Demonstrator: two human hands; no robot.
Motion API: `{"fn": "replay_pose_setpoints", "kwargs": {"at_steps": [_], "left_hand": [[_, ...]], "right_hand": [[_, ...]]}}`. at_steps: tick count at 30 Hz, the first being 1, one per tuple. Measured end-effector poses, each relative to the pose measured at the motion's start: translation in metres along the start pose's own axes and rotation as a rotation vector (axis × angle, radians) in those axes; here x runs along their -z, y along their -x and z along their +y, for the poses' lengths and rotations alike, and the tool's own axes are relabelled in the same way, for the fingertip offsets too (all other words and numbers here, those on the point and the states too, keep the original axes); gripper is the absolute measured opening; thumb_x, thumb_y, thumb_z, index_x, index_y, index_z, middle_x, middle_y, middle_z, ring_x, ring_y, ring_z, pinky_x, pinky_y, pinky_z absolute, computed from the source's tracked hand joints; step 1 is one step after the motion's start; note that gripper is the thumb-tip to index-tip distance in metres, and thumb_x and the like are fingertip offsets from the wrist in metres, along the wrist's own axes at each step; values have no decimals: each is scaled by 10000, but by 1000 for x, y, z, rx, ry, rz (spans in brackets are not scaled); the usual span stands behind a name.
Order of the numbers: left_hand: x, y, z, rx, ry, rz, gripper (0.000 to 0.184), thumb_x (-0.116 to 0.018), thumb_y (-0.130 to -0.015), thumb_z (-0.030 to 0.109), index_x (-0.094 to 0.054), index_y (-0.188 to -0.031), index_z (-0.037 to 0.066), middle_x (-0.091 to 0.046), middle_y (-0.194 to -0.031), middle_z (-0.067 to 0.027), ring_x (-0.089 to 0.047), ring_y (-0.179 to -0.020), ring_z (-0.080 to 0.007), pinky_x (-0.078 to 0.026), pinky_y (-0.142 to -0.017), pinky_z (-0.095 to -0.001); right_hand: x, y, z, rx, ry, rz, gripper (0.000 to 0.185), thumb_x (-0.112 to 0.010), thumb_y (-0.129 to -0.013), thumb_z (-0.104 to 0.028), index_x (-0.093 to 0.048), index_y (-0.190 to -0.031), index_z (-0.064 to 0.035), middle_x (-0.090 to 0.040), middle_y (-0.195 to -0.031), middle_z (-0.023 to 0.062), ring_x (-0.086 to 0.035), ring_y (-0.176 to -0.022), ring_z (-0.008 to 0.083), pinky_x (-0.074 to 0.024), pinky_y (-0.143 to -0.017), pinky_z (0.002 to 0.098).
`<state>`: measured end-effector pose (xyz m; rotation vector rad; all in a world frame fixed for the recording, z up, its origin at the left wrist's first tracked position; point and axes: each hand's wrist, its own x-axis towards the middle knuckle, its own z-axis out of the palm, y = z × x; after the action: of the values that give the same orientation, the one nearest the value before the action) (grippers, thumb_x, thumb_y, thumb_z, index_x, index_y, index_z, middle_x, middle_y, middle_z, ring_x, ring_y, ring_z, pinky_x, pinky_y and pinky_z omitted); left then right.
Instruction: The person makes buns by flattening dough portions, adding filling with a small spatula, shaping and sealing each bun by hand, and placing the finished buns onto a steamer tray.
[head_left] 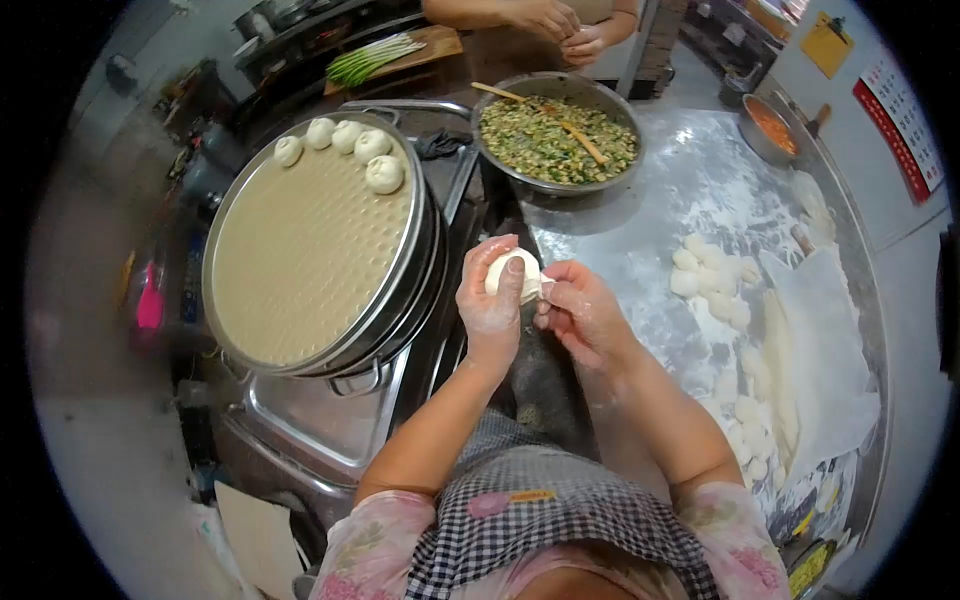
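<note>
Hands [490, 310], dough bun [530, 272] between them

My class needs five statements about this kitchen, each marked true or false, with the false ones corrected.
1. The left hand holds a bun. True.
2. The right hand is well apart from that bun. False: its fingers pinch the bun's edge.
3. Green stalks lie on a board. True.
4. Finished buns cover the whole steamer. False: they sit only near its far side.
5. The bowl contains a chopped mix. True.
</note>
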<state>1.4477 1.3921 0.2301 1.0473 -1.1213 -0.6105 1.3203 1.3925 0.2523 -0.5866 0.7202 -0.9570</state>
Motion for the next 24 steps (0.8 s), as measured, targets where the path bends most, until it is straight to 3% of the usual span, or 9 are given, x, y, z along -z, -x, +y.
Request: {"fn": "replay_pose_setpoints", "kwargs": {"at_steps": [3, 7, 8, 10, 11, 16, 17, 20, 24], "left_hand": [[14, 2, 5, 401, 420, -12, 292, -530, -927, 273, -569, -1027, 2, -594, -957, -72, -565, -826, -136, -460, -755, -270], [38, -2, 8, 672, 614, -60, 342, -419, -965, 333, -547, -1001, 18, -592, -895, -74, -578, -800, -148, -474, -720, -285], [42, -5, 12, 755, 628, -27, 357, -417, -967, 353, -572, -981, 31, -593, -861, -47, -576, -747, -115, -468, -660, -252], [59, -15, 14, 800, 663, -87, 385, -381, -973, 372, -566, -992, 35, -594, -855, -47, -580, -749, -123, -468, -659, -256], [67, -21, 14, 826, 684, -119, 399, -363, -977, 381, -564, -997, 37, -595, -853, -47, -582, -749, -127, -469, -658, -258], [103, -71, 10, 876, 728, -15, 452, -317, -982, 418, -512, -1108, 30, -588, -940, -80, -585, -836, -156, -498, -722, -287], [116, -86, 4, 799, 770, -62, 481, -290, -979, 433, -505, -1174, 49, -595, -1058, -115, -603, -951, -223, -504, -835, -338], [149, -126, 10, 569, 658, 100, 450, -322, -981, 377, -444, -1236, 27, -554, -1130, -138, -545, -1040, -224, -465, -885, -345], [183, -142, 8, 338, 549, 348, 453, -386, -959, 349, -415, -1259, 11, -530, -1164, -150, -477, -1118, -242, -360, -977, -387]], "right_hand": [[-17, -2, -12, 230, 687, -49, 83, -585, -833, -75, -539, -882, -26, -564, -781, 22, -559, -698, 105, -445, -600, 244], [-35, -7, -14, 476, 1275, -182, 89, -576, -805, -51, -537, -883, -35, -563, -761, 87, -576, -706, 251, -459, -642, 320], [-40, -11, -13, 555, 1293, -197, 89, -575, -803, -54, -535, -881, -37, -559, -764, 101, -573, -709, 270, -459, -647, 333], [-53, -22, -9, 707, 1326, -218, 88, -571, -800, -58, -530, -876, -43, -552, -769, 130, -568, -715, 308, -459, -659, 358], [-60, -29, -8, 673, 1302, -244, 91, -576, -800, -65, -526, -873, -43, -548, -767, 128, -563, -709, 300, -456, -655, 355], [-106, -78, -9, 465, 1252, -361, 118, -610, -792, -100, -531, -850, -35, -520, -708, 94, -536, -659, 216, -441, -619, 316], [-118, -91, -12, 442, 1215, -356, 125, -619, -788, -105, -533, -839, -31, -518, -697, 78, -523, -649, 186, -434, -607, 300], [-151, -128, -16, 357, 1067, -344, 138, -642, -779, -120, -552, -787, -15, -523, -667, 14, -471, -623, 68, -402, -553, 240], [-153, -174, 16, 245, 1019, -273, 123, -650, -779, -115, -579, -792, -16, -538, -665, 3, -475, -617, 63, -398, -551, 234]]}}
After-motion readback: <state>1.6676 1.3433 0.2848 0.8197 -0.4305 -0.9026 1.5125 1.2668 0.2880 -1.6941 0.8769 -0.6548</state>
